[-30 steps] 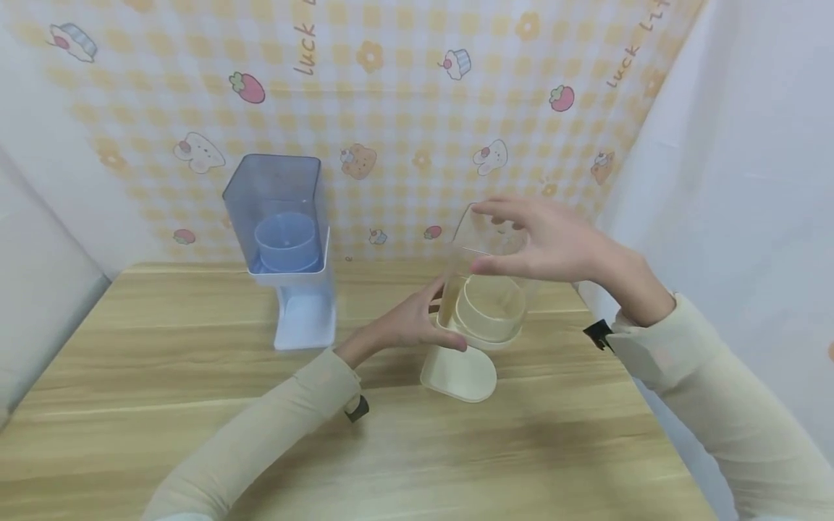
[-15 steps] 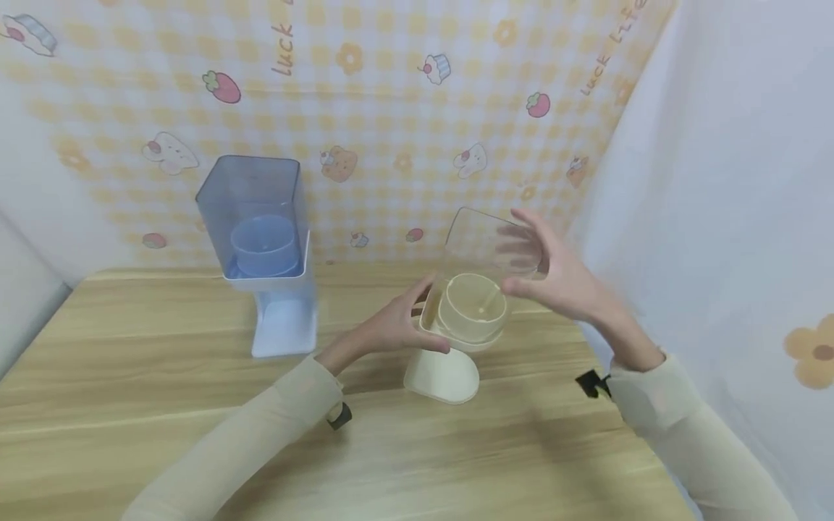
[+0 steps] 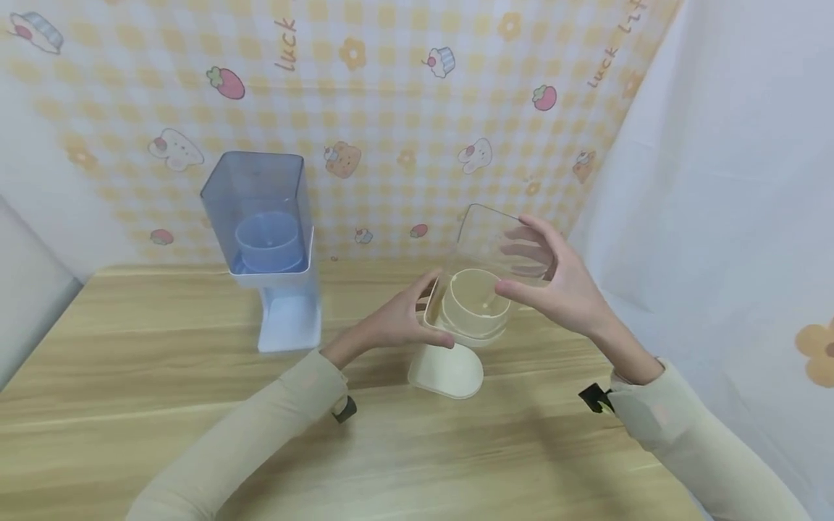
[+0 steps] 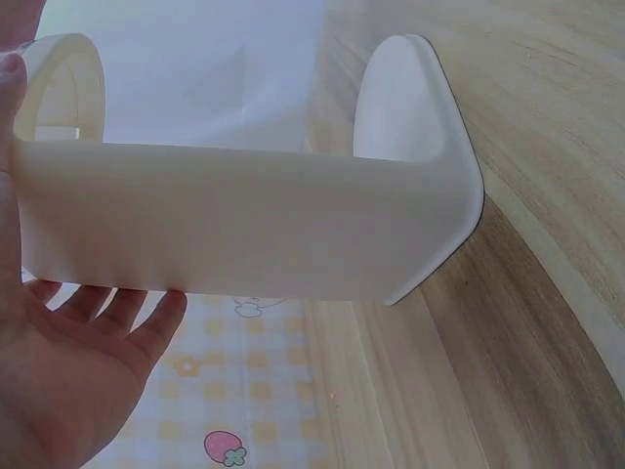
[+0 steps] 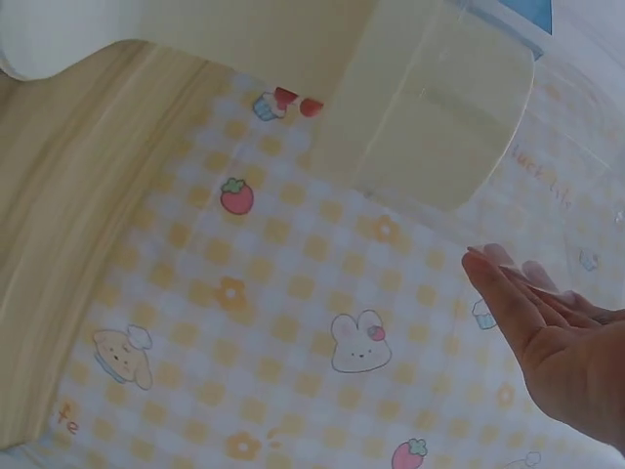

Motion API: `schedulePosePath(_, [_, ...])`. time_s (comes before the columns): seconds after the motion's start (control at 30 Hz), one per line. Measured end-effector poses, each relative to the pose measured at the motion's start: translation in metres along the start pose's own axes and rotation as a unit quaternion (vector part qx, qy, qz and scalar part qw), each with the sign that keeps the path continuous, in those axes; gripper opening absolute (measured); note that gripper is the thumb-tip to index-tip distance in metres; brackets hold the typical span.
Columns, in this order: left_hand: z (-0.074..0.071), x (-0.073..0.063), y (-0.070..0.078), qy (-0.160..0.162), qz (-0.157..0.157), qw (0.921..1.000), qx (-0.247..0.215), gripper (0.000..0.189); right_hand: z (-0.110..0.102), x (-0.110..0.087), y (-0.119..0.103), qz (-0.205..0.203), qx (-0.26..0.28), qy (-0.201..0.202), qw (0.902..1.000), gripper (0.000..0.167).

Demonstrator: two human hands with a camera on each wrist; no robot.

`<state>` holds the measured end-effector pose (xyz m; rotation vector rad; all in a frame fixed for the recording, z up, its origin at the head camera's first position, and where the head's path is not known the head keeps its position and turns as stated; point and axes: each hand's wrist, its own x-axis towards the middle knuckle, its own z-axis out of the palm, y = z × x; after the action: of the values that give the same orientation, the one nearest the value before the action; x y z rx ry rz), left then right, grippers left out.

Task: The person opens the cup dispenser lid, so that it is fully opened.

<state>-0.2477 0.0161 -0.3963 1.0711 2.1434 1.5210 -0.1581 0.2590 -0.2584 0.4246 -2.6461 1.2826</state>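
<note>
A cream dispenser [image 3: 448,370] stands on the wooden table, right of the middle in the head view. Its upper part is a clear, open-topped square box [image 3: 485,226] with a round cream cup [image 3: 474,324] low inside. My left hand [image 3: 400,318] grips the dispenser's left side just above the base. From the left wrist view, its fingers [image 4: 151,318] spread along the edge of the upright cream stand [image 4: 234,220]. Around the clear box's right side goes my right hand [image 3: 568,293], thumb in front, fingers showing through the plastic. The right wrist view shows this hand [image 5: 562,357] beside the clear wall.
To the left stands a similar blue dispenser [image 3: 289,318] with a smoky transparent box [image 3: 257,177] on top. Behind the table [image 3: 365,449] hangs a yellow checked cloth [image 3: 391,123] printed with cartoons. A white curtain [image 3: 717,166] hangs on the right.
My right hand has shifted from above the clear box's front to its right side, its fingers now behind the wall. The left hand keeps its grip. The head view has turned slightly right.
</note>
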Motion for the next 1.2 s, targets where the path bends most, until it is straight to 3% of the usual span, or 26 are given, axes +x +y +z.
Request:
schedulePosePath(0.13, [0.000, 0.000, 0.002, 0.002, -0.005, 1.0000, 0.003, 0.123, -0.013, 0.006, -0.014, 0.009, -0.056, -0.040, 0.9976, 0.091])
schedulePosePath(0.23, [0.000, 0.000, 0.001, -0.003, -0.001, 1.0000, 0.001, 0.122, -0.023, 0.023, -0.035, -0.015, -0.144, -0.094, 0.9850, 0.093])
schedulePosePath(0.3, [0.000, 0.001, 0.001, -0.008, 0.006, 0.9999, -0.002, 0.117, -0.026, 0.038, -0.049, -0.048, -0.204, -0.142, 0.9673, 0.091])
schedulePosePath(0.43, [0.001, 0.004, 0.000, -0.017, 0.021, 0.9996, -0.011, 0.107, -0.022, 0.064, -0.072, -0.087, -0.302, -0.244, 0.9175, 0.079])
schedulePosePath(0.47, [0.001, 0.005, 0.000, -0.022, 0.023, 0.9994, -0.013, 0.105, -0.021, 0.067, -0.075, -0.091, -0.312, -0.261, 0.9092, 0.076])
schedulePosePath(0.53, [0.001, 0.005, 0.000, -0.026, 0.022, 0.9993, -0.012, 0.105, -0.020, 0.070, -0.078, -0.091, -0.317, -0.278, 0.9020, 0.069])
schedulePosePath(0.63, [0.001, 0.004, 0.002, -0.026, 0.016, 0.9995, -0.007, 0.107, -0.023, 0.068, -0.077, -0.086, -0.313, -0.277, 0.9047, 0.067])
schedulePosePath(0.8, [-0.001, 0.003, 0.002, -0.023, 0.007, 0.9997, -0.002, 0.111, -0.033, 0.057, -0.070, -0.075, -0.290, -0.256, 0.9192, 0.069])
schedulePosePath(1.0, [0.001, 0.003, 0.003, -0.025, 0.001, 0.9997, 0.006, 0.108, -0.059, 0.046, -0.066, -0.076, -0.242, -0.180, 0.9505, 0.063])
schedulePosePath(1.1, [0.000, 0.003, 0.004, -0.017, 0.004, 0.9998, 0.006, 0.105, -0.081, 0.043, -0.072, -0.041, -0.225, -0.133, 0.9645, 0.059])
schedulePosePath(1.2, [0.001, 0.007, 0.003, -0.017, 0.017, 0.9997, 0.004, 0.104, -0.101, 0.040, -0.071, 0.005, -0.228, -0.110, 0.9675, 0.055])
